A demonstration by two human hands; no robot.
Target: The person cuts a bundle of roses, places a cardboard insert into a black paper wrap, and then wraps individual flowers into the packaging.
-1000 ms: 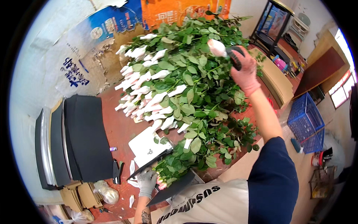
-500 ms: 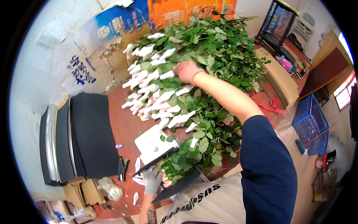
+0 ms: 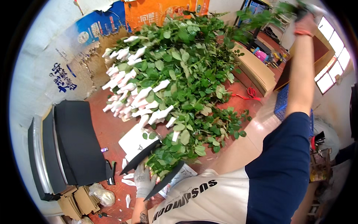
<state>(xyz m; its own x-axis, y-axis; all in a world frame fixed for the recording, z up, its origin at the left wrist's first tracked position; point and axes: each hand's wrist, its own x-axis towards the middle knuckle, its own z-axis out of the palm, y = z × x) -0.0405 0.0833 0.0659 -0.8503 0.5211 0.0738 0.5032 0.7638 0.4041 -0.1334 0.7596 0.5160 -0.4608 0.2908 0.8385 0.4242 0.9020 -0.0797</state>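
My left hand (image 3: pixel 144 182), in a pale grey glove, holds the head end of a leafy rose bunch (image 3: pixel 164 158). A few pink blooms show beside its fingers, partly hidden. Black sheets (image 3: pixel 141 156) flank the bunch on both sides. Far off at the upper right, my right hand (image 3: pixel 305 25) in a reddish glove is raised and closed on a leafy rose stem (image 3: pixel 261 16); motion blurs it, and its bloom cannot be made out. Across the table lies a big heap of roses (image 3: pixel 186 67), many heads covered by white sleeves (image 3: pixel 141 98).
Black sheets stand stacked (image 3: pixel 80 142) at the left, near a white box (image 3: pixel 138 142). Loose white sleeves (image 3: pixel 128 201) lie on the red tabletop (image 3: pixel 100 123). To the right are red scissors (image 3: pixel 251 93), cardboard (image 3: pixel 253 69) and a blue crate (image 3: pixel 281 104).
My right hand has swung from the heap to the upper right, now with a rose stem. The left hand stays at the bunch. The whole view has shifted rightward.
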